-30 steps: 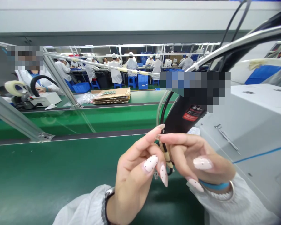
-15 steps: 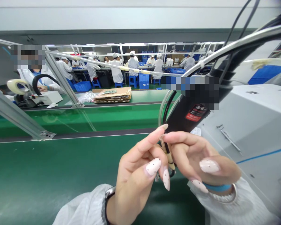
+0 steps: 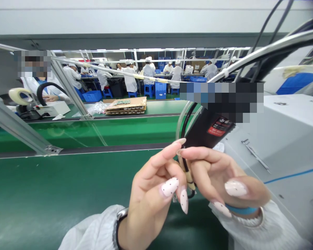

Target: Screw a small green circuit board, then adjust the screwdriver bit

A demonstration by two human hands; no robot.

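My left hand point(image 3: 152, 187) is raised over the green worktop, palm side toward me. Its index finger stretches out while the others bend loosely, and no object shows in it. Facing it from the right is my right hand point(image 3: 215, 170), its index finger reaching across to the left index finger near the tips. The fingers of this hand are apart and nothing visible is held. Just behind both hands hangs a black device point(image 3: 199, 135) with a red label. Clear and black tubes point(image 3: 181, 128) run down beside it and pass behind the fingers, partly hidden.
Green worktop point(image 3: 67, 194) spreads to the left. A grey-white machine housing point(image 3: 284, 139) stands at right, with a metal handle. Beyond a green strip lie stacked cardboard trays point(image 3: 126, 106). A metal post point(image 3: 28, 126) rises at left. Several people in white work farther back.
Both hands hold nearly the same pose, with only tiny shifts. The right thumb has edged slightly to the right. The view of the black device has moved marginally.
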